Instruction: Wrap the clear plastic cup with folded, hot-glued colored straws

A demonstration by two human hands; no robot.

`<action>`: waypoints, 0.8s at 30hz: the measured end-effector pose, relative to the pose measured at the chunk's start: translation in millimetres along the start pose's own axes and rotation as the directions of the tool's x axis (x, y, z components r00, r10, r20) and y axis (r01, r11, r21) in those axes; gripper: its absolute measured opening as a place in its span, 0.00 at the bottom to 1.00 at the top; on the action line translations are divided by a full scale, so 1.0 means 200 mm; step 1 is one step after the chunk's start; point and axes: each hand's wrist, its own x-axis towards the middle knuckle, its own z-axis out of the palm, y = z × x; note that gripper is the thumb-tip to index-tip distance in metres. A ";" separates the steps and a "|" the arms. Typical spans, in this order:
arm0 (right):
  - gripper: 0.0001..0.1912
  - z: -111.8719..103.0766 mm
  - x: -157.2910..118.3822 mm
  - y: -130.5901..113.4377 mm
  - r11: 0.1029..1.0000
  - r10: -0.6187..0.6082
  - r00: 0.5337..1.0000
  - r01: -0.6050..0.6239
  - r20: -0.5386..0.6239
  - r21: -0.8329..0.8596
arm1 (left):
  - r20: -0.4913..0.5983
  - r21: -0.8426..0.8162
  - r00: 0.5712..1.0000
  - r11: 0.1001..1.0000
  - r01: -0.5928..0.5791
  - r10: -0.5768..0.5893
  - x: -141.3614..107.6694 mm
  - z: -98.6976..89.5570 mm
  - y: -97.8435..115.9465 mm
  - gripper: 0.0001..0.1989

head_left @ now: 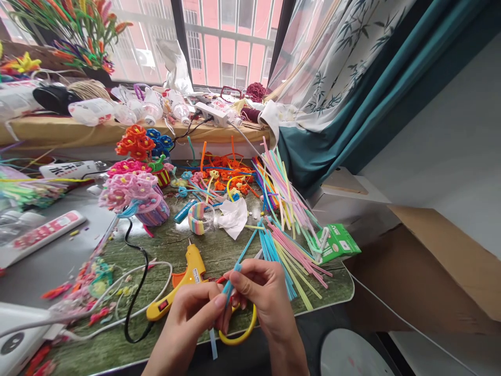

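Near the table's front edge, my left hand and my right hand are close together, both pinching a blue pipe cleaner. One end of it sticks up and to the right, and a bent part lies between the fingers. Below my left hand a light-blue end hangs down; whether it is the same piece I cannot tell. A yellow-handled tool, probably scissors, lies partly hidden under my hands. Just left of them rests a yellow hot glue gun, nozzle pointing away.
Blue, yellow and pink pipe cleaners lie to the right beside a green packet. Pipe-cleaner flowers stand in a striped pot at the left. A black cable and a white power strip occupy the left side.
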 end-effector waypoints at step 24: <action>0.12 0.05 0.00 0.04 0.990 -0.129 0.948 0.137 -0.290 0.010 | 0.022 0.779 0.772 0.473 -0.412 0.636 0.02 -0.07 -0.01 0.10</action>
